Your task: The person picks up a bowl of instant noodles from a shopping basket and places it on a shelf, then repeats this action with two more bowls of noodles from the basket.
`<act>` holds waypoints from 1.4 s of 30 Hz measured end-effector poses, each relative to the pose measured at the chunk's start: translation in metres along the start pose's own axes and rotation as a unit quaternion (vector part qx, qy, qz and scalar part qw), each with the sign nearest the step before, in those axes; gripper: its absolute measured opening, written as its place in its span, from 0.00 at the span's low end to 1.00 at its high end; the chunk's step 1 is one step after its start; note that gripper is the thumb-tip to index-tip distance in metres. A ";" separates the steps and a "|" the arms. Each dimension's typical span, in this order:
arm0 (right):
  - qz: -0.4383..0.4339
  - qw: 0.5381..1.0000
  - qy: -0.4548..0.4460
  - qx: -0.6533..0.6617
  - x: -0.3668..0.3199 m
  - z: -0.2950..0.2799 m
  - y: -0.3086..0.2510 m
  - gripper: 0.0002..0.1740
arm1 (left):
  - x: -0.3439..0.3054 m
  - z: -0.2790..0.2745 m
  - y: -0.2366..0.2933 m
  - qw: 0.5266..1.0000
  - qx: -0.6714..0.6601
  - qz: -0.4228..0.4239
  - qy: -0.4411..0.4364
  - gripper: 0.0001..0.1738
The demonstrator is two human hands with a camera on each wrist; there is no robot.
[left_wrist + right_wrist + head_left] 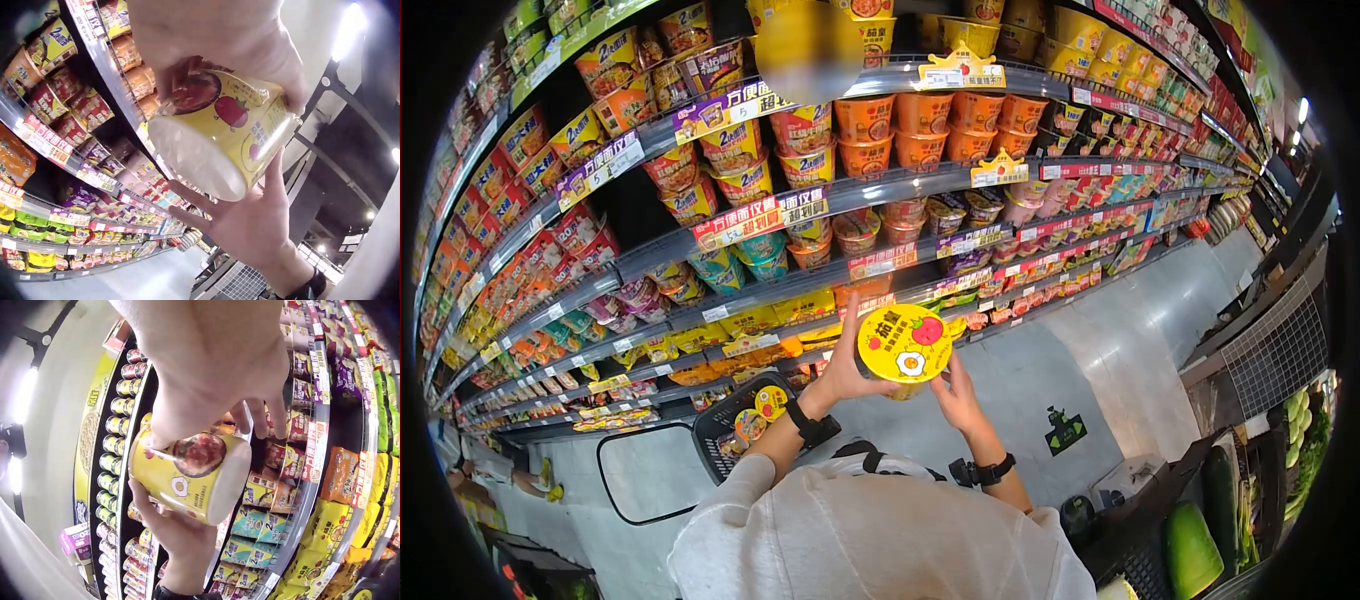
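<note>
A yellow instant noodle cup [905, 343], with tomatoes and a fried egg printed on its lid, is held up in front of the chest. My left hand [840, 365] grips it round the side, its thumb near the lid's front edge. On the opposite side my right hand [960, 400] touches the cup with the thumb, while its fingers stretch out loosely past the wall. From the left wrist the cup's pale bottom [194, 162] shows, tilted toward that camera. The right wrist view has the printed side facing it, with left fingers along the lower wall.
Long curved shelves [920, 180] of noodle cups and packets run across the front. A black basket [710, 455] with several noodle cups [750, 425] inside stands on the floor at the left. Green melons [1193, 548] and a wire grid [1275, 355] are at the right.
</note>
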State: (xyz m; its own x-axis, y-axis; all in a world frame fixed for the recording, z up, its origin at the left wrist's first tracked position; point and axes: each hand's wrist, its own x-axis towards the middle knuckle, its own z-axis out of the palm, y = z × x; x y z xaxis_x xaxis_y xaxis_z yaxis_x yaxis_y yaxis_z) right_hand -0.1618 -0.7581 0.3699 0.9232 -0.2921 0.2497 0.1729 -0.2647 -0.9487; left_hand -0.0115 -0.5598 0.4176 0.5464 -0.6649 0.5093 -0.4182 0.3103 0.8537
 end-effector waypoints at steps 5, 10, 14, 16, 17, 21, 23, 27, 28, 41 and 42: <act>-0.043 0.996 -0.070 -0.046 -0.001 -0.011 0.011 0.52 | 0.011 0.020 0.014 0.995 -0.098 0.014 0.014 0.88; -0.057 0.997 -0.007 0.052 0.004 0.000 0.004 0.57 | 0.023 0.031 0.027 0.980 -0.185 -0.003 0.070 0.80; -0.116 0.991 -0.006 0.060 0.023 -0.002 -0.049 0.66 | 0.040 0.025 0.034 0.985 -0.125 0.029 0.111 0.71; -0.127 0.991 -0.017 0.042 0.032 -0.009 -0.063 0.69 | 0.048 0.015 0.032 0.985 -0.120 0.025 0.123 0.69; -0.141 0.990 -0.025 0.022 0.039 -0.012 -0.071 0.72 | 0.056 0.010 0.034 0.984 -0.116 0.024 0.130 0.67; -0.241 0.965 0.018 -0.101 0.078 -0.036 -0.098 0.70 | 0.109 -0.012 0.041 0.995 -0.062 0.041 0.063 0.54; -0.237 0.963 0.046 -0.118 0.100 -0.052 -0.084 0.72 | 0.149 -0.018 0.048 0.995 -0.006 0.093 0.022 0.46; -0.242 0.959 0.079 -0.126 0.156 -0.081 -0.088 0.79 | 0.219 -0.020 0.039 0.992 -0.004 0.125 0.017 0.35; -0.252 0.960 0.080 -0.095 0.169 -0.087 -0.088 0.82 | 0.234 -0.021 0.032 0.994 -0.004 0.112 0.016 0.33; -0.293 0.924 0.212 -0.128 0.309 -0.154 -0.082 0.82 | 0.399 -0.003 0.000 0.962 -0.034 0.257 0.085 0.10; -0.294 0.920 0.220 -0.138 0.318 -0.158 -0.082 0.83 | 0.402 -0.004 0.000 0.962 -0.027 0.256 0.086 0.12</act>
State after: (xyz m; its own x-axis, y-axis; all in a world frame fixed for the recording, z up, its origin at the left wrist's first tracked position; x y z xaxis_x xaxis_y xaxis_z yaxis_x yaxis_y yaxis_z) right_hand 0.0630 -0.9745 0.5575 0.4581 -0.3518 0.8163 0.4489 -0.7011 -0.5541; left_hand 0.2111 -0.8244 0.6223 0.3932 -0.2942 0.8711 -0.6281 0.6059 0.4882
